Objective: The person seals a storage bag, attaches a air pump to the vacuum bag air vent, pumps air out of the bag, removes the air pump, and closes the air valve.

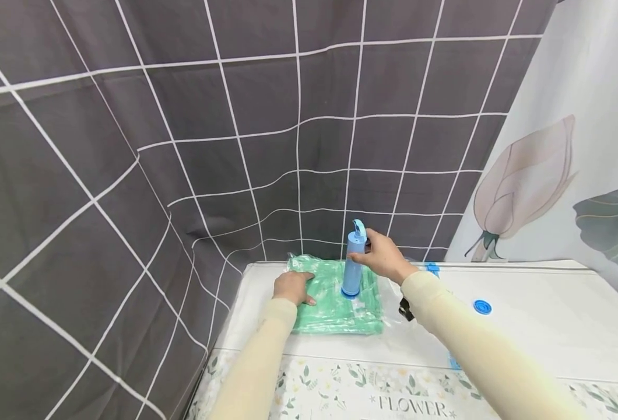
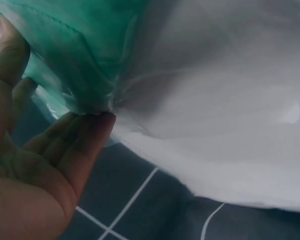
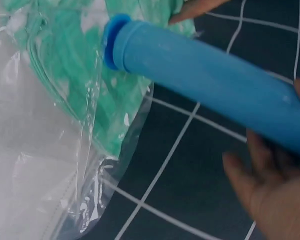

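A clear plastic vacuum storage bag (image 1: 319,318) with folded green fabric inside lies on the white table. On its blue valve stands a light blue hand pump (image 1: 353,268), nearly upright; in the right wrist view the pump barrel (image 3: 200,70) meets the dark blue valve ring (image 3: 112,42). My right hand (image 1: 385,255) holds the pump near its top, thumb and fingers on either side of the barrel. At the bag's left edge my left hand (image 1: 291,287) rests with its fingers spread. The left wrist view shows those fingertips touching the plastic beside the green fabric (image 2: 85,55).
A round blue cap (image 1: 482,307) lies on the table to the right. Blue pieces sit at the back (image 1: 432,268) and front (image 1: 454,363), partly behind the right sleeve. A dark grid-patterned cloth (image 1: 319,146) hangs behind and at left, a flowered curtain (image 1: 529,175) at right.
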A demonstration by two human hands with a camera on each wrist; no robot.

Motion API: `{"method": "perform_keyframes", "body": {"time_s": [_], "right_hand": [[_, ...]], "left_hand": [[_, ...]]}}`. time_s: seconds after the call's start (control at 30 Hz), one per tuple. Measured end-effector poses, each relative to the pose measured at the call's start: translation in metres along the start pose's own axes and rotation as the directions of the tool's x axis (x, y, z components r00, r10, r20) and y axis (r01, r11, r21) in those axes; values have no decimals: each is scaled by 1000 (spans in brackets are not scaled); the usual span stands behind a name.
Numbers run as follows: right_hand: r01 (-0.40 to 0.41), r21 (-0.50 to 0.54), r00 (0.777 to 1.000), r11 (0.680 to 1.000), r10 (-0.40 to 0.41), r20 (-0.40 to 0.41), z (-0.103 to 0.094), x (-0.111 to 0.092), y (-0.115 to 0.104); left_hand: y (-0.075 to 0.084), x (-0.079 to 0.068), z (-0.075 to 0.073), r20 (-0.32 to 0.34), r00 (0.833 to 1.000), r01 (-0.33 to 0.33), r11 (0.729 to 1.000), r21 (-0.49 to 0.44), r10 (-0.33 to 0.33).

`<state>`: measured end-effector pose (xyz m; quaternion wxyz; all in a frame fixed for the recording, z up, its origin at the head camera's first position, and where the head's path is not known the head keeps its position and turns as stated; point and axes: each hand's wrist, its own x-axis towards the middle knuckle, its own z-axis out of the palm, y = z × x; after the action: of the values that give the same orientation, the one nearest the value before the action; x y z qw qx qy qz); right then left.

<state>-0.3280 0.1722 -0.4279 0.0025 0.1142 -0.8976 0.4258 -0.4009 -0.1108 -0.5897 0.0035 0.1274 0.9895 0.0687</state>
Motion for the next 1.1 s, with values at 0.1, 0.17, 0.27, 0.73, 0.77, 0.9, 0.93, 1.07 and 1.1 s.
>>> {"method": "perform_keyframes", "body": {"time_s": [0.1,0.17,0.27,0.73,0.77,0.9,0.93,1.07,1.1], "right_hand": [[11,143,994,990,-26,106,-1,5,2],[-10,245,988,969,-27,150,0,7,5],[-68,256,990,964,33,139,7,5,10],[-46,322,998,946,29,57,15,3,19],[-48,338,997,940,25,71,16,4,18],[-74,238,997,969,62,55,18,2,14],[-78,193,997,978,73,33,18,1,12],[-81,46,995,996,83,-54,18,-1,8],[-79,34,995,996,81,-64,17,-2,7]], "left_hand": [[-1,0,-1,2,1000,13,1000,-15,-13],[-1,-1,-1,0,1000,20,1000,-16,-20],[2,-2,-1,-2,1000,28,1000,3,-28],[18,-9,-27,11,999,31,999,-34,-30],[16,-8,-26,6,1000,30,999,-29,-30],[12,-3,-21,12,999,34,999,-28,-34],[10,0,-15,6,1000,29,999,-20,-29],[6,8,-5,19,1000,19,1000,-13,-19],[6,9,-3,20,1000,18,1000,-13,-18]]}}
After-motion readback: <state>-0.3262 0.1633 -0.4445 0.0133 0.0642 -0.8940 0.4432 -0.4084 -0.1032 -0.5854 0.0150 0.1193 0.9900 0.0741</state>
